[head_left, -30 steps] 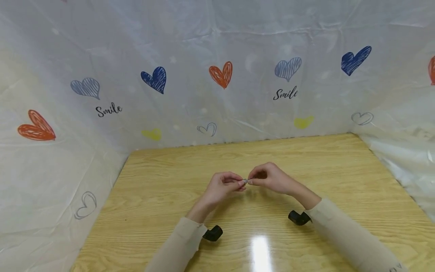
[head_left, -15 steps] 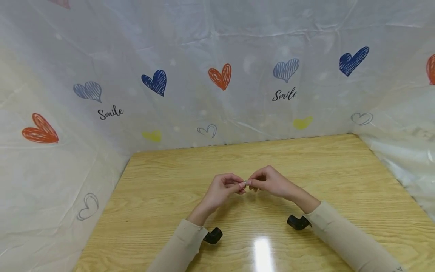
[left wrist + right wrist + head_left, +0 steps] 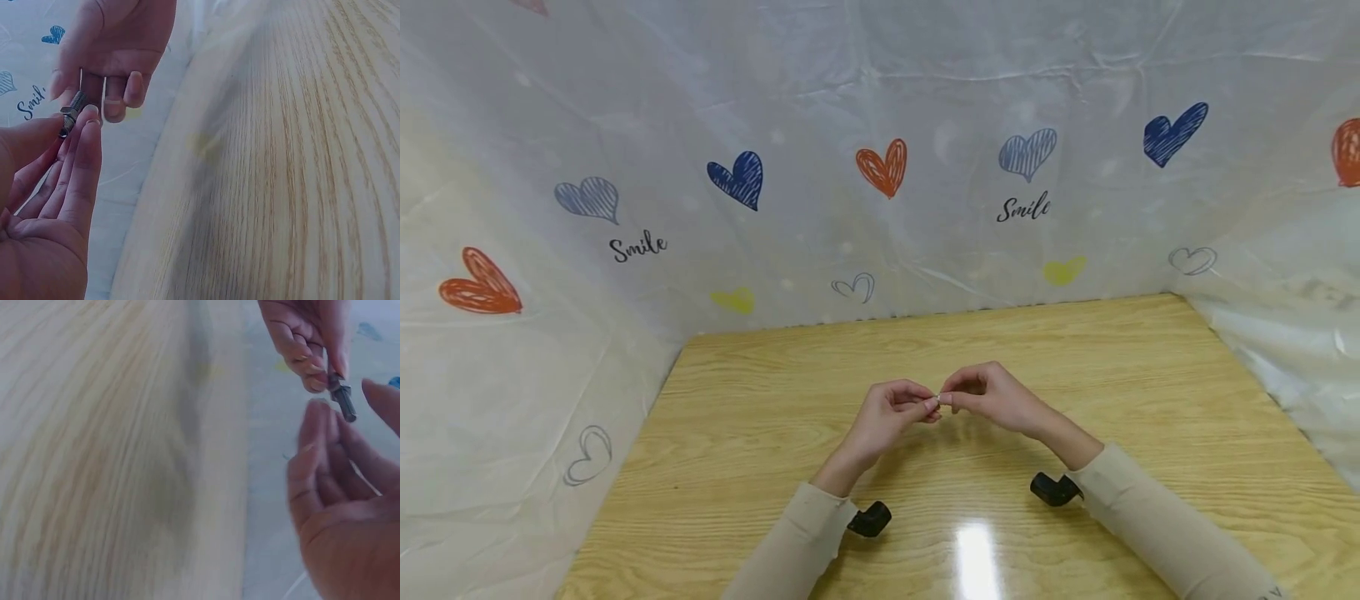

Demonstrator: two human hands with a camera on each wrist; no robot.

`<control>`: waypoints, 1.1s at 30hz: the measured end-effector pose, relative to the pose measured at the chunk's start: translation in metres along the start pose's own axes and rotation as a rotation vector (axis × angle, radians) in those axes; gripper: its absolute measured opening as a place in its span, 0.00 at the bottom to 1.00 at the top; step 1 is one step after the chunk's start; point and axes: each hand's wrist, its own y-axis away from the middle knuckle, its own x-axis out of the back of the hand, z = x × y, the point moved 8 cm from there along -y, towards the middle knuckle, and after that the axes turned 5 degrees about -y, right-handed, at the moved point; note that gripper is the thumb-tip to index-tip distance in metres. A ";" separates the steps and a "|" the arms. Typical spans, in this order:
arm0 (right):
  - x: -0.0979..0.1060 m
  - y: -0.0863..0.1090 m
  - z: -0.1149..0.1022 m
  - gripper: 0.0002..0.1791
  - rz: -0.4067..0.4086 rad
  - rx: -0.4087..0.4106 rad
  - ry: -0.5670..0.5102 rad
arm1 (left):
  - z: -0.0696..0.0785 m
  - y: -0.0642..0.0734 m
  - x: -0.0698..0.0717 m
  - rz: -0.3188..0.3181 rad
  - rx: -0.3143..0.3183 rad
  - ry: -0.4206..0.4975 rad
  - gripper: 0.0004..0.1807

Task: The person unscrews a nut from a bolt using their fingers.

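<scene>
A small metal bolt with a nut on its shank is held between the thumb and fingertips of my left hand. Its threaded end points away from that hand, toward my right hand. In the right wrist view the bolt's tip lies between the right thumb and the bent fingers, with a gap on the thumb's side. Left fingertips cover the bolt's other end. Seen from the head, both hands meet above the table and hide most of the bolt.
The wood-grain table lies beneath both hands. Pale sheeting printed with hearts and "Smile" hangs behind it and at the sides. A black wrist mount sticks out at the left cuff and another at the right cuff.
The right hand's fingers dipped half a second ago and have lifted again, the hand shifting slightly left. The left hand keeps its pinch on the bolt, almost in place.
</scene>
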 end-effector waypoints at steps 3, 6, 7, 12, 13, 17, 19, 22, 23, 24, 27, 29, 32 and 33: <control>0.000 0.000 0.002 0.18 -0.018 -0.035 0.024 | -0.001 0.000 0.002 0.007 0.003 -0.004 0.09; -0.003 -0.001 0.004 0.23 -0.055 -0.053 0.027 | -0.001 0.000 0.002 0.013 0.007 -0.011 0.08; -0.004 -0.001 0.004 0.23 -0.064 -0.055 0.023 | 0.000 0.000 0.002 0.013 0.008 -0.013 0.08; -0.003 -0.002 0.005 0.17 -0.064 -0.052 0.000 | 0.001 -0.001 0.001 0.002 0.013 -0.013 0.08; -0.003 -0.002 0.005 0.15 -0.062 -0.053 -0.008 | 0.001 -0.001 0.001 0.002 0.016 -0.012 0.08; -0.004 -0.001 0.006 0.10 -0.063 -0.063 -0.046 | 0.000 0.000 0.002 0.012 0.025 -0.002 0.08; -0.004 -0.001 0.006 0.12 -0.053 -0.076 -0.050 | 0.000 0.000 0.003 0.016 0.024 0.003 0.08; -0.004 -0.002 0.007 0.16 -0.036 -0.094 -0.016 | 0.000 0.001 0.003 0.015 0.018 0.002 0.08; -0.003 -0.002 0.006 0.18 -0.033 -0.097 -0.004 | 0.000 0.001 0.003 0.015 0.019 0.000 0.08; -0.003 -0.002 0.007 0.19 -0.030 -0.102 0.006 | -0.001 0.001 0.003 0.014 0.021 -0.003 0.08; -0.004 -0.004 0.007 0.19 -0.036 -0.112 0.016 | -0.002 0.001 0.002 0.012 0.029 -0.007 0.07; -0.004 -0.004 0.007 0.16 -0.039 -0.108 0.012 | -0.003 0.001 0.002 0.012 0.036 -0.013 0.07; -0.004 -0.003 0.007 0.14 -0.040 -0.103 0.006 | -0.003 0.002 0.002 0.014 0.037 -0.018 0.08; -0.004 -0.003 0.007 0.13 -0.039 -0.100 0.000 | -0.003 0.002 0.002 0.013 0.036 -0.018 0.08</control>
